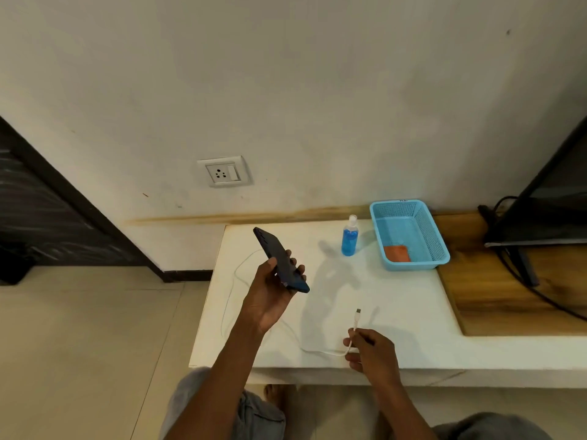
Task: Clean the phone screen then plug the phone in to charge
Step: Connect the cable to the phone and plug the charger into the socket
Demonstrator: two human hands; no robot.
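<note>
Head view: a dark blue phone (280, 260) is held above the white table (397, 300) by the left hand (272, 293), left of the frame's centre. The phone is tilted, its upper end pointing toward the upper left of the frame, and the fingers (295, 265) are curled round its far edge while the thumb lies along the near edge. Which face of the phone is turned up cannot be told.

Lower in the frame, right of centre, a white charging cable (324, 352) is pinched by the right hand (371, 350) a little behind its connector (358, 311). The connector end stands up from the grip, pointing toward the top of the frame, well apart from the phone. From the hand the cable is seen to trail left across the table and then loop faintly upward beneath the left forearm.

In the right middle of the frame a small spray bottle (350, 236) of blue liquid stands upright on the table, just beside a light blue plastic basket (425, 230). An orange cloth (397, 254) lies in the basket's near end.

A white wall socket (223, 170) is set in the wall above the table, left of centre. At the right edge a dark screen (552, 198) rests on a wooden surface (495, 300).
</note>
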